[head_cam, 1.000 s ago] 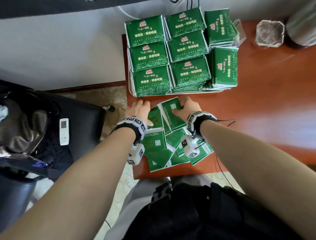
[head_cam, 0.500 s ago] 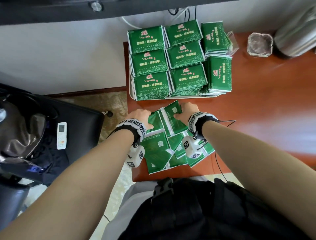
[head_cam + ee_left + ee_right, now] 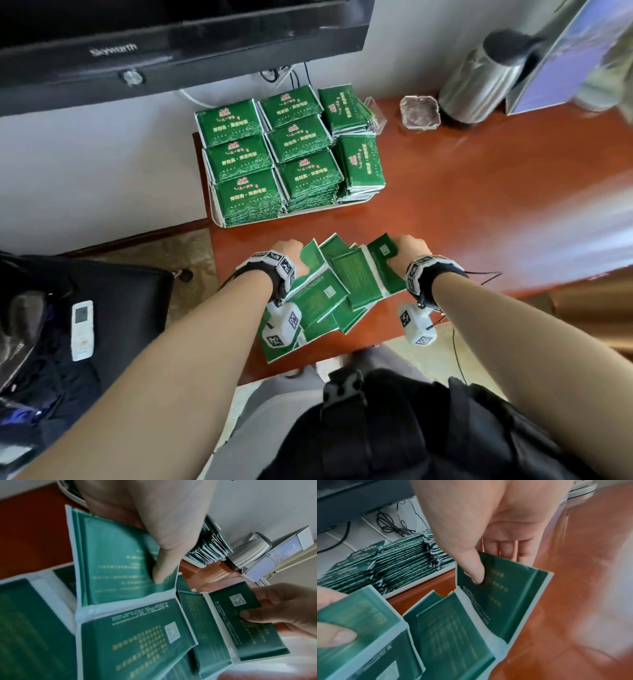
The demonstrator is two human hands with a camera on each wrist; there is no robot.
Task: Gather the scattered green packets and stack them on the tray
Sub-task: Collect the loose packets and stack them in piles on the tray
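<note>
Several stacks of green packets (image 3: 274, 154) fill the white tray (image 3: 318, 209) at the back left of the red-brown table (image 3: 479, 205). Nearer me, several loose green packets (image 3: 329, 287) lie fanned and overlapping, printed backs up. My left hand (image 3: 289, 251) pinches the far edge of the left packets (image 3: 123, 561), its thumb (image 3: 159, 568) on top. My right hand (image 3: 409, 248) pinches the rightmost packet (image 3: 501, 591), with the thumb (image 3: 476, 572) on top and the fingers behind. The far ends of both held packets are tilted up off the table.
A steel kettle (image 3: 479, 85), a glass ashtray (image 3: 419, 111) and a clear holder (image 3: 375, 113) stand at the back right. A TV (image 3: 171, 37) hangs above the tray. To the left, a black chair carries a white remote (image 3: 82, 330). The table's near edge runs just under the packets.
Both hands went from resting on the loose packets to pinching their far edges and tilting them up. The right hand moved right, spreading the fan wider. The head view shifted upward.
</note>
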